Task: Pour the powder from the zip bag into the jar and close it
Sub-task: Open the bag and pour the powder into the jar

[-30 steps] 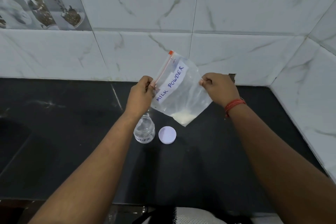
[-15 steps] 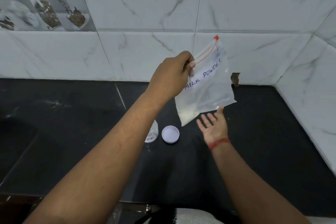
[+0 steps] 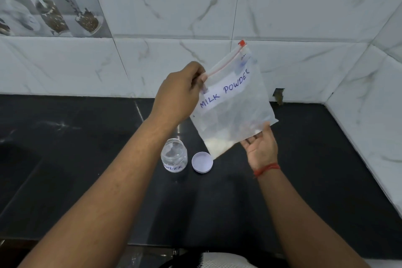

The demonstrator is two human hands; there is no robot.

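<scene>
Head view: left hand [image 3: 180, 95] pinch-grip on zip bag [image 3: 232, 102], right hand [image 3: 262, 148] flat beneath.

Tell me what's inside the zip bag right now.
The zip bag holds a little white powder, heaped in its lowest corner. The rest looks empty through the clear plastic, though the paper label covers part of it.

A glossy black stone counter [image 3: 304, 180] carries a small clear glass jar [image 3: 174, 155], open and upright with a handwritten white label, and a round pale lilac plastic lid [image 3: 202, 162] lying just beside it.
</scene>
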